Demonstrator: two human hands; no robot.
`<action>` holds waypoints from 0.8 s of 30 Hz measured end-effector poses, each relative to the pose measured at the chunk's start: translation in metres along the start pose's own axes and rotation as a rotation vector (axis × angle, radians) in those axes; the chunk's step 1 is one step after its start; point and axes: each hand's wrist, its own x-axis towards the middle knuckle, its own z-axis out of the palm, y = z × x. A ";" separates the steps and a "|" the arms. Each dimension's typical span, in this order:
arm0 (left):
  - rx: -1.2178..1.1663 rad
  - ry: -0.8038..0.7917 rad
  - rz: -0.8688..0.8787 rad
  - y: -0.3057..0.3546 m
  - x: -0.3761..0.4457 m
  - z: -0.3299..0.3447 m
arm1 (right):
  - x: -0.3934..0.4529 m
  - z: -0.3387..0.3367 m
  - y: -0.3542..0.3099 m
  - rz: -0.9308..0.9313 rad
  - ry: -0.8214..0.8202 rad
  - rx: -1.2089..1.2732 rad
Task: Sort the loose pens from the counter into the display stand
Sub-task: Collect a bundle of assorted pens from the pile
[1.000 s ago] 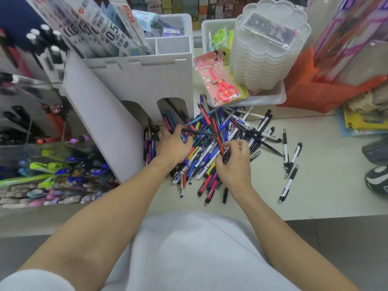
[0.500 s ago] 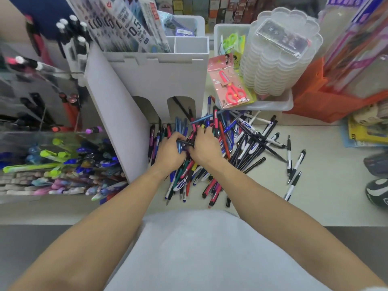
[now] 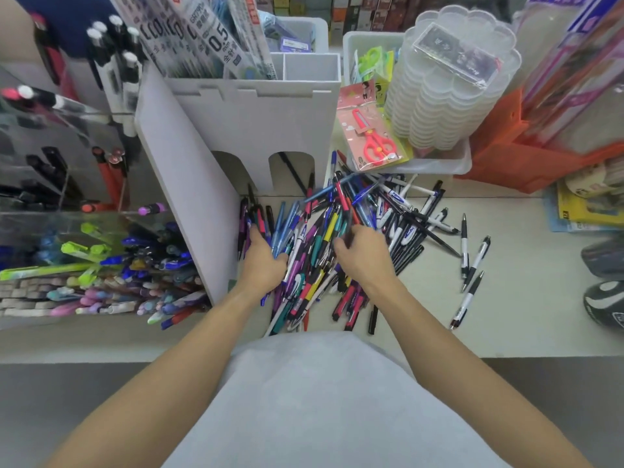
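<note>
The left hand (image 3: 261, 261) lies in the left side of the pile of loose pens (image 3: 324, 251), fingers curled round a few blue and dark barrels. The right hand (image 3: 363, 256) sits just right of the pile's middle, fingertips pinching a dark pen at its far end. The step looks like picking and grouping: matching pens are being pulled out of the heap, none yet carried to the stand. The next move likely calls for lifting a gathered bunch clear without dragging the crossed pens along, then dropping it upright in an open slot.

The pile rests on the pale, smooth bench (image 3: 523, 315), touching the foot of the white display stand (image 3: 256, 126), a matte board box with arched cut-outs below and square compartments on top. The pens are slim, glossy plastic, some with rubbery grips; several black-and-white ones (image 3: 472, 265) lie apart at the right. Further right stands a stack of clear scalloped containers (image 3: 449, 92).
</note>
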 end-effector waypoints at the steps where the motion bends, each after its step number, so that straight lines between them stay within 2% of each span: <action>1: 0.036 -0.008 -0.006 -0.004 0.000 -0.001 | -0.007 -0.004 0.008 0.043 -0.006 0.002; 5: 0.222 -0.077 0.019 -0.011 -0.005 -0.008 | -0.030 0.003 0.032 0.219 -0.106 0.018; 11: 0.469 -0.252 0.052 -0.006 -0.015 -0.005 | -0.038 0.022 0.026 0.353 -0.140 0.481; 14: 0.607 -0.240 0.118 -0.005 -0.023 0.002 | -0.036 0.028 0.020 0.295 -0.177 0.404; 17: 0.522 -0.308 0.095 0.000 -0.028 0.004 | -0.034 0.034 0.015 0.244 -0.191 0.289; 24: 0.406 -0.333 0.129 -0.004 -0.022 -0.004 | -0.035 0.038 0.012 0.299 -0.267 0.360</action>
